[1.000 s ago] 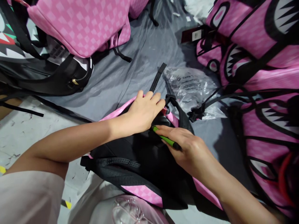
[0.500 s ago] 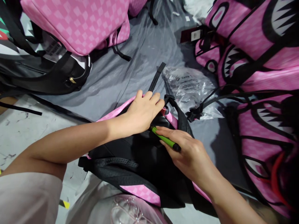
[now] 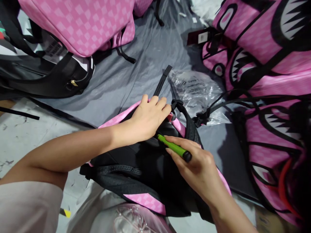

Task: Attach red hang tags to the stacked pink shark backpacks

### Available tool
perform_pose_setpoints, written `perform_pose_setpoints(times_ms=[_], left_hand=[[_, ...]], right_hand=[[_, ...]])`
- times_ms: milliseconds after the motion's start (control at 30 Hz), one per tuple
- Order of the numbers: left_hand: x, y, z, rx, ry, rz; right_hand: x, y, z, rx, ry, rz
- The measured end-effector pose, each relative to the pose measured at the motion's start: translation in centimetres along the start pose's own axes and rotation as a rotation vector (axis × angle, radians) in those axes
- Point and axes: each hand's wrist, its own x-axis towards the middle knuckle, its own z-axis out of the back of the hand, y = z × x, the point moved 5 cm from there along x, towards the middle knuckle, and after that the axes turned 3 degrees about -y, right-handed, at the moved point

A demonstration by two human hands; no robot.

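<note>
A black-and-pink backpack (image 3: 155,168) lies across the table edge, its black padded side facing up. My left hand (image 3: 149,119) is closed over the pack's upper edge, with fingertips curled down beside a black webbing strap end (image 3: 163,81). In my right hand (image 3: 191,158) is a slim green-handled tool (image 3: 173,146) with a black butt end, pinched between thumb and fingers. It points up and left; its tip is hidden at the black fabric just below my left hand. A small red patch (image 3: 170,117) shows at the pack's top, right of my left fingers.
A clear plastic bag (image 3: 196,94) lies on the grey sheet (image 3: 145,55) beyond the pack. Pink shark-face bags (image 3: 274,129) crowd the right side. A pink checked bag (image 3: 80,22) and a black bag (image 3: 55,77) stand at upper left.
The green tool's butt end has shifted slightly right and down, with my right hand turning with it. My left hand keeps its place on the backpack.
</note>
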Motion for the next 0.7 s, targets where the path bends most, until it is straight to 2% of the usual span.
perform_pose_setpoints(times_ms=[300, 533, 700], left_hand=[[-0.03, -0.05, 0.04, 0.006, -0.001, 0.0], [-0.04, -0.06, 0.19, 0.014, 0.015, -0.003], [0.03, -0.11, 0.13, 0.018, 0.045, -0.002]], right_hand=[[-0.3, -0.54, 0.11, -0.031, -0.062, -0.035], [-0.27, -0.24, 0.2, -0.033, -0.081, -0.006], [-0.27, -0.33, 0.26, -0.023, -0.042, 0.004]])
